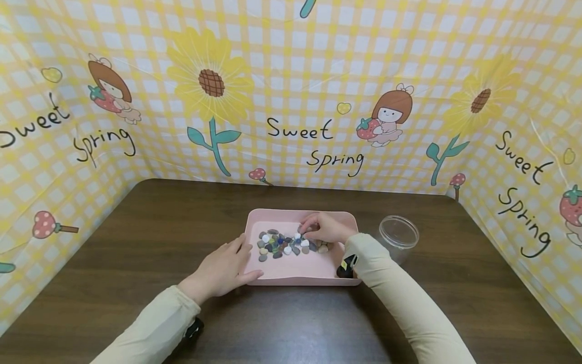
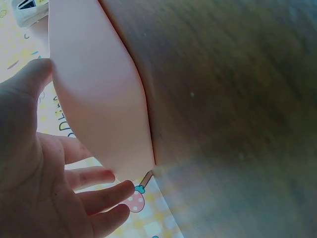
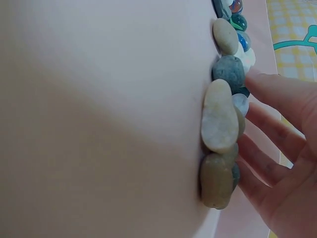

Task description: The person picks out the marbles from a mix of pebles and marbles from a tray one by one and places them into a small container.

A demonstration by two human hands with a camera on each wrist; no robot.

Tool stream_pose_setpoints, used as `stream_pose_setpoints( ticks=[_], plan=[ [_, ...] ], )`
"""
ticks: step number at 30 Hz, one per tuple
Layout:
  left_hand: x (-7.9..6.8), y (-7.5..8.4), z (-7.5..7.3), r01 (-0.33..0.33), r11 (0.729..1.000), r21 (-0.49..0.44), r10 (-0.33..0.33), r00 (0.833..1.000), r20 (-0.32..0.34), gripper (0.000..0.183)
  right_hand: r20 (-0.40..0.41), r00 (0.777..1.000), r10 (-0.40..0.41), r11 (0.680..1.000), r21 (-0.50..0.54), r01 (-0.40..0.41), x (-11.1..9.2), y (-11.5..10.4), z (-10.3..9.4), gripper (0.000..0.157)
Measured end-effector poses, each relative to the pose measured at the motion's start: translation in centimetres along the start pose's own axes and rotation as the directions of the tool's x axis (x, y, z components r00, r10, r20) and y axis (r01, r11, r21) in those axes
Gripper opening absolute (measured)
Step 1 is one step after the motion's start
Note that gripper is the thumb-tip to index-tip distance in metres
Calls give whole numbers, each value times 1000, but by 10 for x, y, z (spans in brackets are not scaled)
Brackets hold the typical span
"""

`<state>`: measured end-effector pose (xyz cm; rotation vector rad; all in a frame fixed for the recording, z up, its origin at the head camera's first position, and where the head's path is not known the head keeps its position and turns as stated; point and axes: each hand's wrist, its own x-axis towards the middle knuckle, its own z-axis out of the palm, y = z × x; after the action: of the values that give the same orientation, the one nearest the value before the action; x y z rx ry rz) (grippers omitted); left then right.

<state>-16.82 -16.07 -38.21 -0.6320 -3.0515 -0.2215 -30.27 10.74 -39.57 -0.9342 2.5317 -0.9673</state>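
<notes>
Pebbles [image 3: 220,116] by right fingers [image 3: 282,94], jar [image 1: 399,235] head-view only

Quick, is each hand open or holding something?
Left hand: open, touching the pink tray.
Right hand: at the stones; whether it holds one can't be told.

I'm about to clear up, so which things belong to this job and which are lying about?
In the job: stones and marbles, by the right hand; pink tray, touched by the left hand.
Seemingly just there: clear jar beside tray; patterned cloth behind.
</notes>
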Motion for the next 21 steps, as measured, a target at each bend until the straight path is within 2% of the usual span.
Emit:
stream_pose_setpoints(
  ticks=[5, 21],
  plan=[
    [0, 0, 0, 0, 1000, 0, 0, 1000, 3, 74, -10, 1000, 9, 999, -36, -9, 1, 1, 2, 10],
    [1, -1, 4, 7, 1000, -7, -7, 1000, 9, 74, -6, 1000, -12, 998, -59, 12, 3, 4, 3, 9]
  ],
)
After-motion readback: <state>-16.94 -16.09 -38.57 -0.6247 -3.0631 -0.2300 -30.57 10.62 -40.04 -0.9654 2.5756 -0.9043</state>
